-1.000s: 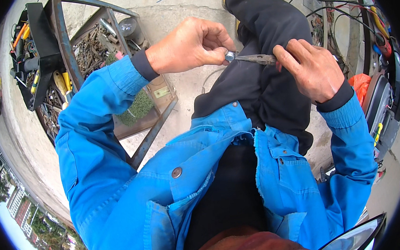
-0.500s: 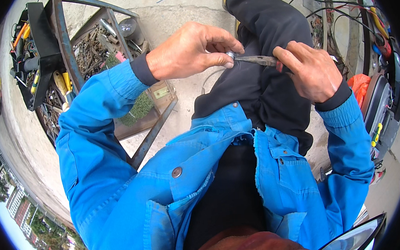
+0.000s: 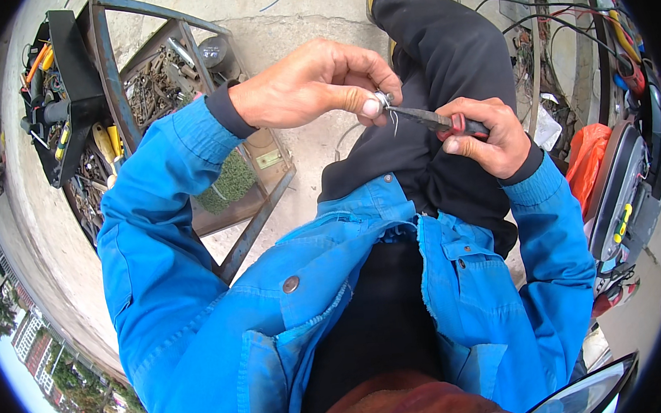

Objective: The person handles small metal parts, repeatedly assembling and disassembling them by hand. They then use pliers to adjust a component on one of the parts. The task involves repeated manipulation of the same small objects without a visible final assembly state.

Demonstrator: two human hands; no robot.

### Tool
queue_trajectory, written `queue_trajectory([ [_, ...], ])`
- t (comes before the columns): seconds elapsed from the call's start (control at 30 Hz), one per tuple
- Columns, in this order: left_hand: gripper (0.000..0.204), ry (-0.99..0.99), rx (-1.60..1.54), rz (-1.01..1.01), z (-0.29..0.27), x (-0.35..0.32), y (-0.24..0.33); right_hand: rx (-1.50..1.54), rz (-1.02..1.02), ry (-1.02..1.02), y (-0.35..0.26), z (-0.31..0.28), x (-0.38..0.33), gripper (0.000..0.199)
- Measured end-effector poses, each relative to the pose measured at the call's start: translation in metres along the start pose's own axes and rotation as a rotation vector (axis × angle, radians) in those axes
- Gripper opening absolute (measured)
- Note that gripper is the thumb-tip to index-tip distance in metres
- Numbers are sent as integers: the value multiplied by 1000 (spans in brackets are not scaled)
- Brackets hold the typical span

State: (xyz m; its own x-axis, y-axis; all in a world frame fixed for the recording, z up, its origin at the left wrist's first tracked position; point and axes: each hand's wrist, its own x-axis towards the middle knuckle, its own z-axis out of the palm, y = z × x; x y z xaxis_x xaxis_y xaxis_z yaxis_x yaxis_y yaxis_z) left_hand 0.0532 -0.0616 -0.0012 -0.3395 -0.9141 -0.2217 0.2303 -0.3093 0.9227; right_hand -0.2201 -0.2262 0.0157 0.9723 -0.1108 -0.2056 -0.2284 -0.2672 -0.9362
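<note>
My left hand (image 3: 317,83) pinches a small round metal fitting (image 3: 382,101) between thumb and fingers, above my dark trousers. A thin pale wire (image 3: 394,122) hangs from the fitting. My right hand (image 3: 492,133) is wrapped round the red and black handles of a pair of long-nose pliers (image 3: 426,117). Its jaws point left, and their tips meet the wire beside the fitting. Too small to make out is exactly how the wire runs round the fitting.
On the left a rusty metal frame (image 3: 114,76) holds scrap hardware, with a black tool holder (image 3: 73,95) beyond it. A green scouring mat (image 3: 228,185) lies in its near corner. To the right are an orange bag (image 3: 588,159), a dark case (image 3: 624,191) and black cables (image 3: 544,15).
My right hand has turned and come lower and left, showing more of the pliers' handles. The fitting has tilted in my left hand, and the loose wire end now hangs down.
</note>
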Motion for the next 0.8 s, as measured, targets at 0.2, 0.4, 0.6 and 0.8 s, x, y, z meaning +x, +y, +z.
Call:
queue_trajectory([
  [0.2,35,49,-17,58,-1,0,0,830,254,-30,11,29,-8,37],
  [0.4,36,166,-173,10,4,1,-2,1131,119,-11,29,76,0,44],
  [0.6,37,246,-237,-15,10,1,-2,1236,89,4,31,93,2,43],
  [0.8,37,313,-245,-36,10,3,-3,1369,117,34,27,106,5,44],
])
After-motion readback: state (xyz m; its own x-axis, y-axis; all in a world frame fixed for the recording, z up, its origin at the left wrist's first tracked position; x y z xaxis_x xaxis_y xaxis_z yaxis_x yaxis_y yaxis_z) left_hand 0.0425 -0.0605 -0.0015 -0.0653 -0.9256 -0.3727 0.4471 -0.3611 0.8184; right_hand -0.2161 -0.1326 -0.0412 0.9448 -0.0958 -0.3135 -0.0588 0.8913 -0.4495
